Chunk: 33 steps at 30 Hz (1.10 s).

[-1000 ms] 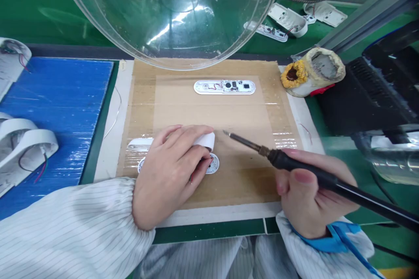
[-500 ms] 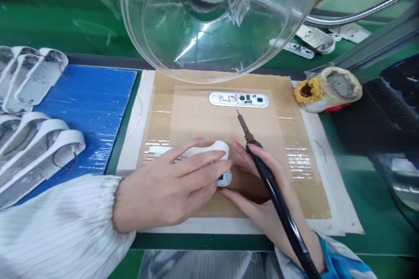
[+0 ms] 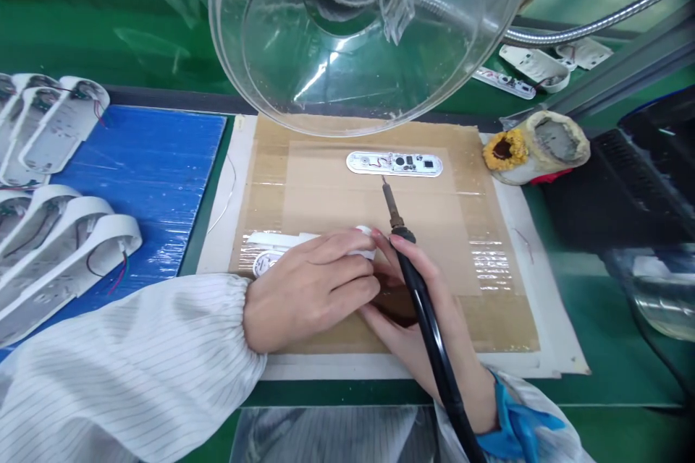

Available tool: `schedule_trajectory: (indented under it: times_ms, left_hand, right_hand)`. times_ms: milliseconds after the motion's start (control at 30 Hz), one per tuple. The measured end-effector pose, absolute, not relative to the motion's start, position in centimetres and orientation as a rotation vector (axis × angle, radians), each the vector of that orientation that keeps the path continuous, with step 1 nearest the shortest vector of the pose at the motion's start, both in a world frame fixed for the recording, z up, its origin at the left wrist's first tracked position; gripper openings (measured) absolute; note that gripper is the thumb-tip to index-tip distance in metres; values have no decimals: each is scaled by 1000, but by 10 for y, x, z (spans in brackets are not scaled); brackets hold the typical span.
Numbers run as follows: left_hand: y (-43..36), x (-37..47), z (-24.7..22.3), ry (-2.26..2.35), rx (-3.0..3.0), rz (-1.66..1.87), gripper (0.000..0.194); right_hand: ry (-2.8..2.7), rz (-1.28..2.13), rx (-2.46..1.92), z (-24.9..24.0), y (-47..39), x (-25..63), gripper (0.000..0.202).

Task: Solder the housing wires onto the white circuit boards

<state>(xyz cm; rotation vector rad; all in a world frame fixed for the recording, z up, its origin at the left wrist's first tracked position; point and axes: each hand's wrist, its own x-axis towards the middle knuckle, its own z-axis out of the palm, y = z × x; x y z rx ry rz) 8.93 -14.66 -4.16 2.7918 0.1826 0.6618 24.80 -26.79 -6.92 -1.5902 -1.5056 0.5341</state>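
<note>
"How are your hands set?"

"My left hand (image 3: 312,291) is bent over the white casing (image 3: 282,239), fingers partly curled and close together; its thumb is hidden, so I can't tell whether it pinches. My right hand (image 3: 434,307) grips the soldering iron (image 3: 425,304), handle slanting up across the palm; its forefinger reaches the casing's right end, its thumb is near my left fingertips, and the space between them is part open."

"And the casing?"

"It lies low on the cardboard (image 3: 461,325), mostly covered by my left hand; its pale left part shows, and just below that a round-ended white piece (image 3: 266,262) peeks out."

"Where's the iron's tip?"

"Up and away from the casing, by the lower edge of a white strip with a circuit board (image 3: 394,163); I can't tell if they touch."
</note>
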Motion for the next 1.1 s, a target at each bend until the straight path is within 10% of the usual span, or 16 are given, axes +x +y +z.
schedule_trajectory:
  times_ms: [333, 700, 1100]
  left_hand:
    - [-168, 70, -40, 710, 2541, 509, 10]
    - [-166, 75, -40, 750, 2485, 493, 14]
    - [-166, 76, -42, 748, 2481, 503, 11]
  right_hand:
    - [-1453, 614, -1516, -61, -268, 248, 80]
    - [-954, 4, -1441, -58, -273, 301, 12]
    - [-1171, 230, -1248, -60, -273, 288, 20]
